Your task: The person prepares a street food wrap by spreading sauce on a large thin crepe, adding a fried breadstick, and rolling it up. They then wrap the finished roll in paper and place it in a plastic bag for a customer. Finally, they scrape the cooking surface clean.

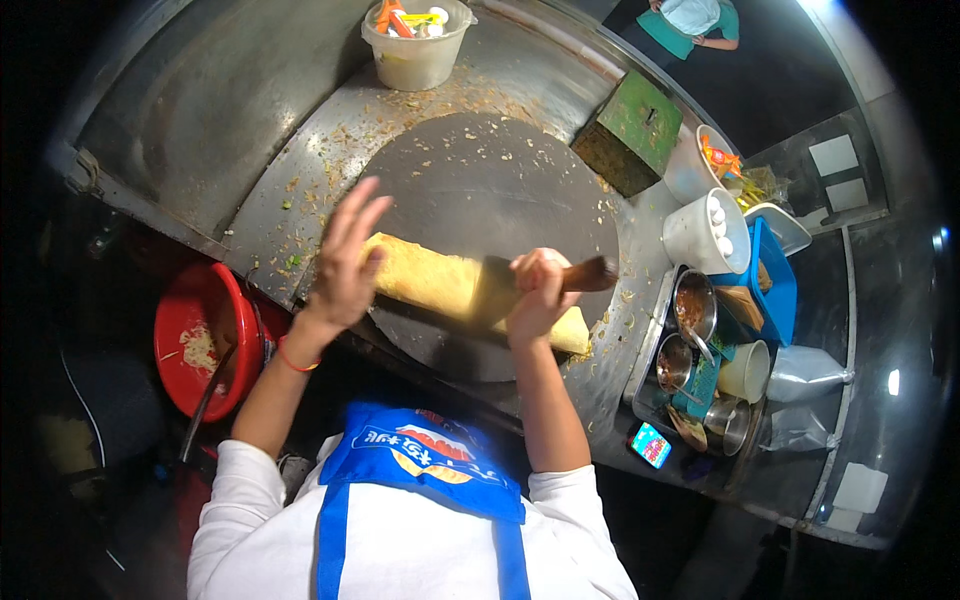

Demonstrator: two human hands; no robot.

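Observation:
A long folded yellow crepe [427, 279] lies across the near part of a dark round griddle [487, 176]. My right hand [538, 289] grips a broad-bladed scraper by its wooden handle [592, 274]. The motion-blurred blade [496, 289] is over the right half of the crepe; whether it cuts in or only rests there, I cannot tell. At the crepe's left end is my left hand [346, 262], fingers apart and slightly blurred, holding nothing. Its thumb is over or against that end; contact is unclear.
Crumbs litter the metal counter [300, 217]. A plastic tub [420, 60] and a green metal box [630, 135] stand behind the griddle. To the right are an egg bucket [686, 232], sauce pots [694, 289] and a phone [651, 445]. A red basin [169, 360] sits lower left. Another person [686, 26] stands beyond.

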